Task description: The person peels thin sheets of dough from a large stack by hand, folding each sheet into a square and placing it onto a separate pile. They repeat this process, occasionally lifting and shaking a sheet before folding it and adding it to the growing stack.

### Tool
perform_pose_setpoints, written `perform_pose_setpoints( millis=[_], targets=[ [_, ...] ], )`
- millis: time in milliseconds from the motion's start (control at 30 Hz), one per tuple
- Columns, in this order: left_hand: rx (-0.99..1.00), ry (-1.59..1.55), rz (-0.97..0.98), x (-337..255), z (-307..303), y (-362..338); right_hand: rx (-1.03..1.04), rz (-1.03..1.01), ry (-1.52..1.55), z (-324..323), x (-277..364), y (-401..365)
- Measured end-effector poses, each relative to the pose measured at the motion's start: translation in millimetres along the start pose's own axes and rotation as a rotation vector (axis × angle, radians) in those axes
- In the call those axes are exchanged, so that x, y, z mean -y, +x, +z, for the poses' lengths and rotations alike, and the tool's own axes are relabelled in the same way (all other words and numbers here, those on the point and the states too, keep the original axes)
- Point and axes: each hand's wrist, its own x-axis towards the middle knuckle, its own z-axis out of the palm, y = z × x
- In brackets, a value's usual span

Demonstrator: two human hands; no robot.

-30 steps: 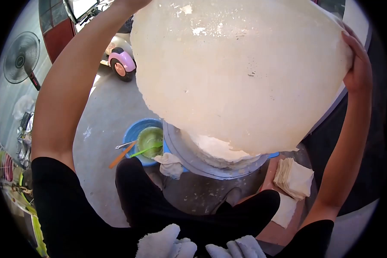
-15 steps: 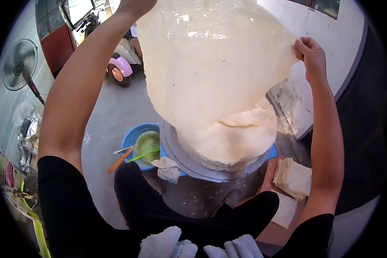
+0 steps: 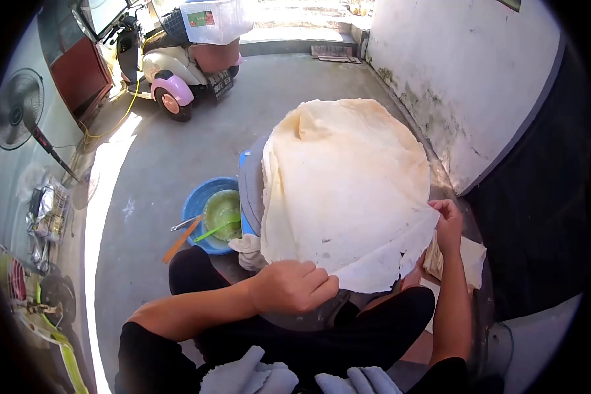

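Where the wall at the far left is met, a standing fan (image 3: pixel 18 108) is placed; farther back, a white scooter with a pink mudguard (image 3: pixel 171 87) is parked on the grey floor. A blue basin (image 3: pixel 192 200) is set down nearer, with a green bowl (image 3: pixel 211 213) nested in it, an orange-handled utensil (image 3: pixel 179 244) leaned at its near side and a green utensil (image 3: pixel 215 230) laid across the bowl. Just beside these, a crumpled white cloth (image 3: pixel 248 255) is seen. The left hand (image 3: pixel 295 287) is closed on the near edge of a broad pale sheet (image 3: pixel 348 184), its fingertips partly hidden. The sheet is spread at centre over a grey round board (image 3: pixel 252 184), of which the left rim is exposed. The sheet's right edge is pinched by the right hand (image 3: pixel 446 223). Beyond that wrist, a stack of pale squares (image 3: pixel 471 264) is kept.
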Motion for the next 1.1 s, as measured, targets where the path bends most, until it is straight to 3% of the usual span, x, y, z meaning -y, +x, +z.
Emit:
perform_pose_setpoints(
  millis=[67, 233, 300, 400, 500, 567, 600, 700, 767, 967, 1033, 1067, 1100],
  targets=[
    [0.030, -0.064, 0.010, -16, 9, -7, -0.029, -0.030, -0.300, -8, -11, -18],
    [0.080, -0.218, 0.074, -7, -2, 15, -0.019, 0.063, -0.234, -24, 1, -41],
    [0.076, -0.114, 0.126, 25, -20, 47, -0.020, 0.081, -0.212, -34, -1, -44],
    [-0.081, -0.052, 0.101, 104, -12, 113, 0.033, 0.120, -0.205, -46, -1, -46],
    [-0.062, 0.112, -0.084, 205, 27, 167, 0.010, 0.223, -0.060, -44, 4, -44],
    [-0.036, 0.164, -0.182, 231, 48, 167, -0.032, 0.374, 0.044, -37, 11, -44],
    [0.007, 0.094, -0.320, 233, 58, 158, -0.037, 0.371, 0.045, -33, 13, -43],
    [0.307, -0.015, -0.573, 198, 57, 114, -0.062, 0.433, 0.042, -33, 5, -51],
    [0.371, -0.044, -0.621, 173, 55, 55, -0.043, 0.404, 0.045, -37, -6, -51],
    [0.319, 0.013, -0.888, 132, 42, -64, -0.155, 0.480, 0.227, -26, -3, -42],
    [0.370, -0.293, -1.305, 136, 48, -82, -0.161, 0.479, 0.288, -28, -8, -41],
    [0.364, -0.289, -1.315, 138, 52, -86, -0.165, 0.473, 0.327, -30, -12, -42],
    [0.237, -0.574, -1.466, 142, 58, -86, -0.170, 0.465, 0.367, -29, -14, -42]
  ],
)
